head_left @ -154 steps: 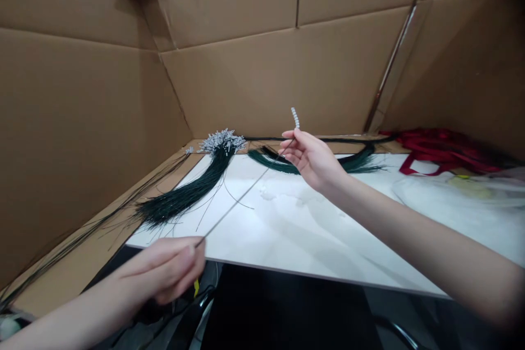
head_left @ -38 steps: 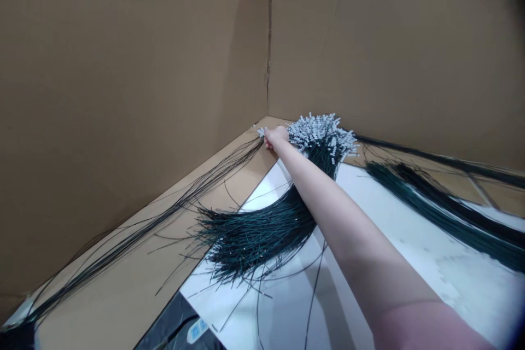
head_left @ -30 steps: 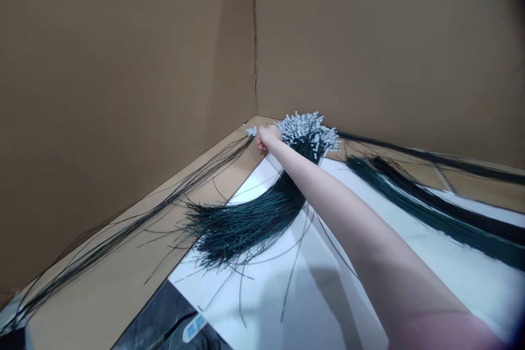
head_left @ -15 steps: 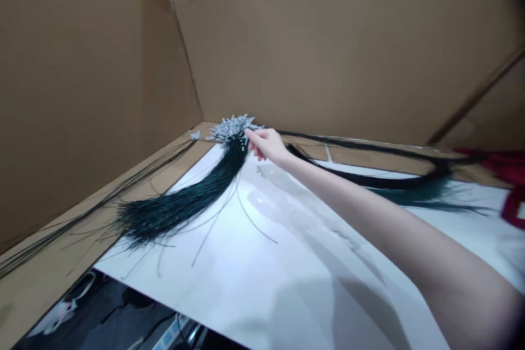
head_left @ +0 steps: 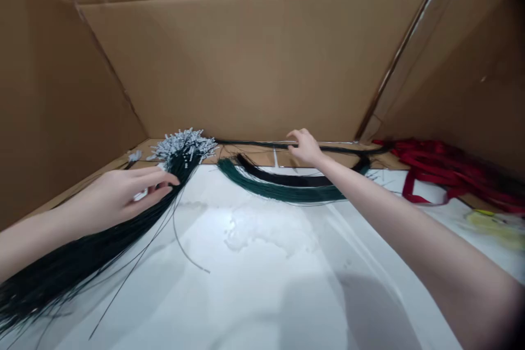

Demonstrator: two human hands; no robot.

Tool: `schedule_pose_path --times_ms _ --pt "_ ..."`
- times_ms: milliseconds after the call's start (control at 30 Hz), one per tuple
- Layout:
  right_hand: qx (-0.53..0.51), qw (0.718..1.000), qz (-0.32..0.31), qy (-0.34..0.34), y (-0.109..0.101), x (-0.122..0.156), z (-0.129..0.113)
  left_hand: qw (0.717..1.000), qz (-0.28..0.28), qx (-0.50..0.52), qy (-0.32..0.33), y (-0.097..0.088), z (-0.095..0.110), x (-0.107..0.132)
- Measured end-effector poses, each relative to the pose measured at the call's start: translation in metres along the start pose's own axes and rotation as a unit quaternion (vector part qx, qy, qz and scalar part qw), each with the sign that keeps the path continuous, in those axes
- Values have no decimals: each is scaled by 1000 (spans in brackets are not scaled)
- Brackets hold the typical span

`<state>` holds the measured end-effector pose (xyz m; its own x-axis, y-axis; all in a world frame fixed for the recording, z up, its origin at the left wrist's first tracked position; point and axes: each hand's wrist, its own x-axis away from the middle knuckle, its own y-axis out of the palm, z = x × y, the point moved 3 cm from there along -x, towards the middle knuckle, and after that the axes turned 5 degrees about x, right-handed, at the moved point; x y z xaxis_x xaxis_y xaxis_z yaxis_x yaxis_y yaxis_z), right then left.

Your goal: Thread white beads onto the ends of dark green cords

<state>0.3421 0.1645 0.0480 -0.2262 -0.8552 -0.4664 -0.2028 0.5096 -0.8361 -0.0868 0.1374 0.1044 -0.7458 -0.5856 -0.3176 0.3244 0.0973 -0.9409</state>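
My left hand lies with its fingers stretched out over a thick bundle of dark green wires. The bundle's white beaded tips fan out at the back left. My right hand reaches to the back wall, and its fingers curl in a pinch on a long black wire strand that runs along the cardboard floor. A second curved bundle of green and black wires lies just in front of that hand on the white sheet.
Cardboard walls close in the left, back and right sides. Red ribbons are piled at the right, with a yellowish bag near them. A few loose single wires trail over the white sheet.
My right hand has left the beaded bundle and moved right to the black strand at the back. My left hand has come into view onto the green bundle. The view has swung right.
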Motion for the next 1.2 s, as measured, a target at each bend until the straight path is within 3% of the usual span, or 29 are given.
schedule_pose_path --times_ms 67,200,400,533,667,900,1033,1200 --pt "38 999 -20 -29 12 -9 -2 996 -63 -27 53 20 -4 -42" --pt "90 990 -62 -87 39 -28 -19 991 -63 -38 111 49 -20 -114" --pt "143 976 -88 -138 64 -46 -39 985 -33 -60 159 81 -33 -175" --pt "170 968 -98 -154 75 -46 -45 984 -32 -55 164 98 -34 -194" --pt "191 966 -92 -151 82 -42 -47 985 -36 -44 162 110 -40 -197" --pt "192 970 -69 -131 81 -38 -45 989 -17 -15 149 106 -49 -186" --pt "168 977 -42 -126 67 -34 -52 989 21 7 145 103 -31 -195" --pt "100 988 -8 -114 41 -20 -64 987 4 23 157 127 6 -228"
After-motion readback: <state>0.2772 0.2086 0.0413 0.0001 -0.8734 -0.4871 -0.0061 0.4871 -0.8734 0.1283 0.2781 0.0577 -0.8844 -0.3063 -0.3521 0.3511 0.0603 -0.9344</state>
